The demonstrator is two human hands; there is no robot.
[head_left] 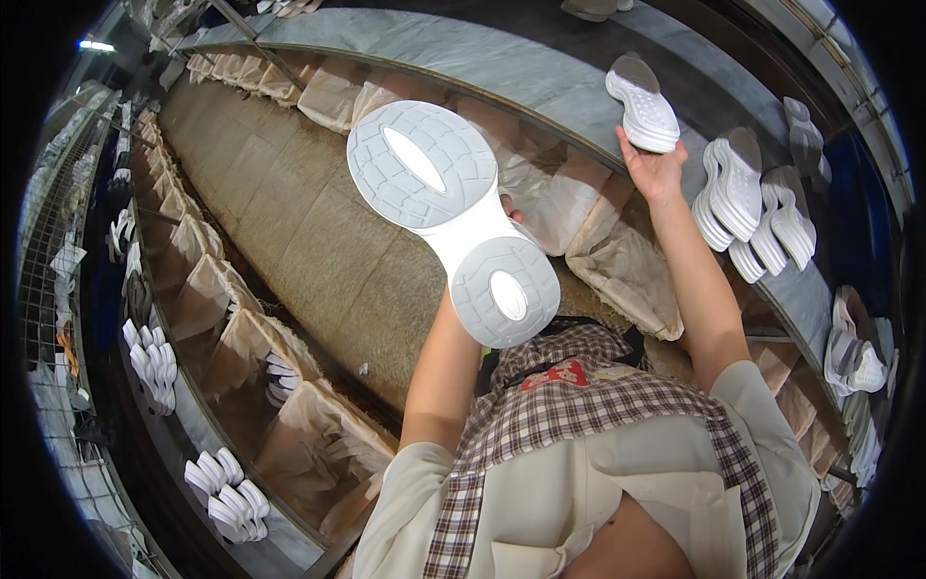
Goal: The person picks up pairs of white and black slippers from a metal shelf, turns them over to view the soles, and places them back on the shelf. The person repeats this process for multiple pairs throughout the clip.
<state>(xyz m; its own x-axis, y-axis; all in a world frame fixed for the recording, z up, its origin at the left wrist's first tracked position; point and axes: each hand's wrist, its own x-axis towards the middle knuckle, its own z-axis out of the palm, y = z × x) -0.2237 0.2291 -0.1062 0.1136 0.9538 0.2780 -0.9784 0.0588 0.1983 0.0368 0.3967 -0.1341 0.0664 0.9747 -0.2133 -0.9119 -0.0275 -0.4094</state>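
Note:
A large white shoe sole [461, 224] with grey tread patches is raised in front of me, its tread facing up. My left hand [512, 208] is closed on it from behind; only some fingertips show past its narrow waist, and the rest is hidden. At the bench on the right, my right hand [656, 174] grips the near end of a white sole with a grey patch [642, 108]. Its thumb and fingers lie on either side of that end. Close beside this hand stands a row of stacked white soles [730, 188].
A long grey bench [453, 43] curves along the far and right sides. Cloth-lined bins [622, 256] hang below it. On the left, another bench [280, 526] carries white sole stacks [227, 492], with more lined bins [318, 454] beside the brown floor [289, 183].

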